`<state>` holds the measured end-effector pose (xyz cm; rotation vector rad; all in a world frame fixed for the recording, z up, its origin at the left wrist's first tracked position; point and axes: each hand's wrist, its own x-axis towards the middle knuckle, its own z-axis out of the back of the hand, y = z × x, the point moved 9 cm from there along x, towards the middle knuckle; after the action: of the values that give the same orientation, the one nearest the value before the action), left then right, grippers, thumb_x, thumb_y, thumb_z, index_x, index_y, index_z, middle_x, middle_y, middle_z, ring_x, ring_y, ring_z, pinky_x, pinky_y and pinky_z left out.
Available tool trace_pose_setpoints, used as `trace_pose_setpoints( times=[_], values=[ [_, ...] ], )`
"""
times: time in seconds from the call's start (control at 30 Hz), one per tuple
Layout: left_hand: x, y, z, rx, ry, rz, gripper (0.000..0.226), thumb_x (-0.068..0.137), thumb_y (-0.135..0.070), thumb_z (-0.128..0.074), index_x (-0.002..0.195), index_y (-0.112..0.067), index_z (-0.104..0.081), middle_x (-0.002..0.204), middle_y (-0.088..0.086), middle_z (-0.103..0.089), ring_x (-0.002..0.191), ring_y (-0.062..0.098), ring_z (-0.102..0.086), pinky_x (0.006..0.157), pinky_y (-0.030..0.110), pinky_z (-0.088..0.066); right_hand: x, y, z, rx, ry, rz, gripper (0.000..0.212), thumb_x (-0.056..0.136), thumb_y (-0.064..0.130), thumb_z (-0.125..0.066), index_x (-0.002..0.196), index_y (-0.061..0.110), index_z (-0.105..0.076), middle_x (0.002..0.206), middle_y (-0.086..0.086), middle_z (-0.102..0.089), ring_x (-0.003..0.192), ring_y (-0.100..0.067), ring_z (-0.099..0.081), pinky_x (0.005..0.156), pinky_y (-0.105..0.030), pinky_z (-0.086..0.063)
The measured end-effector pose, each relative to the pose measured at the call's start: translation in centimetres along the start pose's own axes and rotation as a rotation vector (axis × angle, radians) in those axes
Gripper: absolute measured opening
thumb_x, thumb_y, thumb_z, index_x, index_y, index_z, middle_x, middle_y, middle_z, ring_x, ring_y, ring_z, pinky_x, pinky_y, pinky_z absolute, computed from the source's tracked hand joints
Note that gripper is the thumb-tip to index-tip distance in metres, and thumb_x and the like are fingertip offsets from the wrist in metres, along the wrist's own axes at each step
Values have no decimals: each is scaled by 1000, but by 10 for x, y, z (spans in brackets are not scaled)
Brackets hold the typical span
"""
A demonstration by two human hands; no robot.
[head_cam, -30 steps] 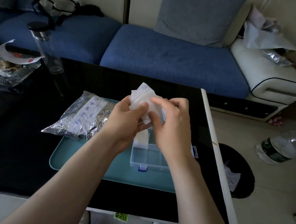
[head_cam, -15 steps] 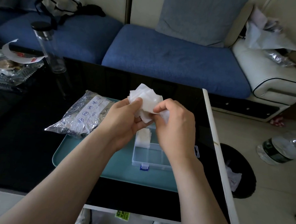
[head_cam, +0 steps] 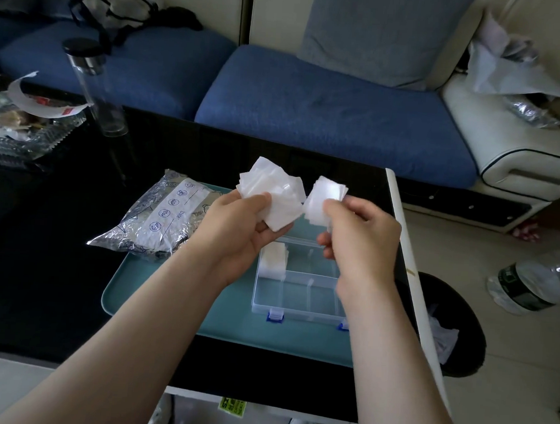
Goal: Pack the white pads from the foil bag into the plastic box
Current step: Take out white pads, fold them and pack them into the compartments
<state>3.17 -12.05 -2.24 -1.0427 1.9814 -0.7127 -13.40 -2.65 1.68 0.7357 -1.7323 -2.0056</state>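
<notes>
My left hand point(head_cam: 238, 232) grips a loose bunch of white pads point(head_cam: 270, 191) above the table. My right hand point(head_cam: 359, 239) pinches a smaller stack of white pads point(head_cam: 323, 203) just to the right of that bunch, apart from it. Below both hands the clear plastic box point(head_cam: 300, 288) lies open on a teal tray point(head_cam: 156, 289), with a stack of pads point(head_cam: 274, 259) standing in its back left compartment. The silver foil bag point(head_cam: 160, 224) rests on the tray's left back corner.
A clear bottle with a black lid point(head_cam: 96, 86) stands at the back left of the black table point(head_cam: 40, 246), beside crumpled wrappers point(head_cam: 22, 120). A blue sofa point(head_cam: 327, 110) runs behind. A dark bin point(head_cam: 445, 323) and a plastic bottle point(head_cam: 530, 283) are on the floor at right.
The pads were held together between both hands; now my right hand has pulled a small stack away to the right, and my left hand keeps the bigger bunch.
</notes>
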Motion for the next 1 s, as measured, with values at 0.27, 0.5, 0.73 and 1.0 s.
trace_pose_setpoints(
  times=[0.27,0.5,0.73,1.0],
  values=[
    [-7,9,-17,-25,73,50,29,108,-10,-43,127,4,-60,116,23,-71,100,38,-72,99,51,-59,-14,-15,-33,108,288,-239,5,87,18,-82,83,19,-80,69,-4,-64,51,-9,-49,49,-24,-40],
    [-11,18,-26,-81,54,101,40,113,-27,-40,127,4,-60,118,28,-73,116,44,-70,108,58,-51,-11,-7,-32,-9,191,-6,17,81,21,-89,94,22,-79,72,5,-77,59,-5,-70,56,-21,-52],
    [-15,15,-27,-107,40,100,38,111,-20,-41,133,6,-59,118,26,-74,90,29,-78,70,38,-65,-11,-5,-36,-54,168,49,14,78,25,-87,89,23,-79,82,4,-80,81,-19,-78,76,-38,-64],
    [-12,13,-27,-77,86,96,34,108,-23,-49,119,8,-57,103,27,-68,82,36,-63,63,39,-53,-18,5,-32,-30,183,-5,8,83,10,-76,90,13,-75,66,-2,-71,44,-10,-60,43,-18,-43]
  ],
)
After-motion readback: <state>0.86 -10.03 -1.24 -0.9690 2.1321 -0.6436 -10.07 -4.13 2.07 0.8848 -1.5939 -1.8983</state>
